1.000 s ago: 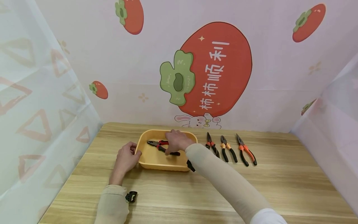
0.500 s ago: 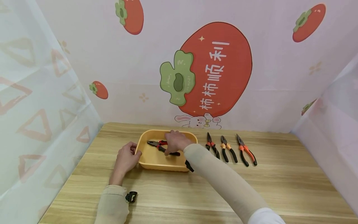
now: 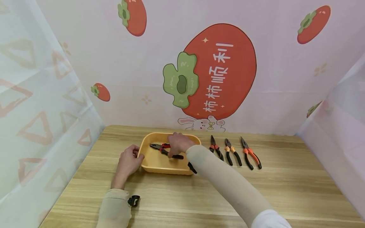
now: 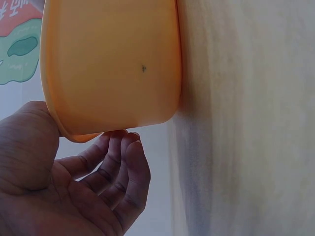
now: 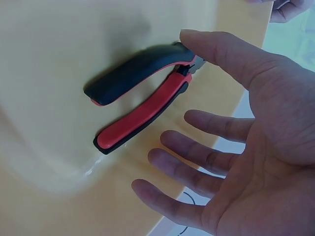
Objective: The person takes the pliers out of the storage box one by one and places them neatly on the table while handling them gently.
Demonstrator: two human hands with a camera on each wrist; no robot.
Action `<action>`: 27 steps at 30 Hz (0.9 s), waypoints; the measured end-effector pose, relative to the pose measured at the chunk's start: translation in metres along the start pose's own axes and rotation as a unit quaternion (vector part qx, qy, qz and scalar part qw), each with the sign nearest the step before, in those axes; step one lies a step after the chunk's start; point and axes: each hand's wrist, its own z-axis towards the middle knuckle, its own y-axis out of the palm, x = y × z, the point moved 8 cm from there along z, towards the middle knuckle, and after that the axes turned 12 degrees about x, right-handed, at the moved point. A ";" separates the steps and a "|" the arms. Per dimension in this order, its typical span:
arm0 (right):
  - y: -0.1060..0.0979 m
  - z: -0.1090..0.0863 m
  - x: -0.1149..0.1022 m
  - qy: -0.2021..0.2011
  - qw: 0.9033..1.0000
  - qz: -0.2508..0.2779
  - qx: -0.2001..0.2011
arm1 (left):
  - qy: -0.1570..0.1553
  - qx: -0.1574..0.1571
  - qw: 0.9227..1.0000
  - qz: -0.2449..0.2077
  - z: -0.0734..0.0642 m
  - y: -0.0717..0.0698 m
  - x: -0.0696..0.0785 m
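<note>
A yellow plastic tray (image 3: 166, 170) stands on the table. My left hand (image 3: 129, 162) holds its left rim, and the left wrist view shows the thumb at the rim and curled fingertips at the tray's outer wall (image 4: 113, 64). Inside the tray lies a pair of pliers (image 3: 156, 146) with red and black handles, jaws toward the left. My right hand (image 3: 180, 144) reaches over the handles in the head view, hiding part of them. In the right wrist view, its fingers are spread beside the pliers (image 5: 140, 115), the thumb tip overlapping them near the pivot.
To the tray's right, long-nose pliers (image 3: 213, 144), pliers with yellow and black handles (image 3: 228, 144) and orange-handled long-nose pliers (image 3: 246, 146) lie in a row on the wooden table (image 3: 285, 177). A printed cloth backdrop (image 3: 279, 72) rises behind the table.
My right forearm has shifted very slightly left. Both hands keep nearly the same places, and the pliers and tray lie as before.
</note>
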 end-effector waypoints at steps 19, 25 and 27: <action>0.009 0.006 -0.003 -0.008 0.999 -0.032 -0.021 | -0.001 -0.001 1.000 0.000 0.000 0.000 -0.002; 0.011 0.004 -0.001 -0.001 0.999 -0.030 -0.031 | 0.000 0.000 1.000 0.001 0.000 0.000 -0.002; 0.011 0.003 -0.001 -0.001 0.999 -0.026 -0.033 | 0.001 0.001 1.000 0.003 0.001 0.000 -0.002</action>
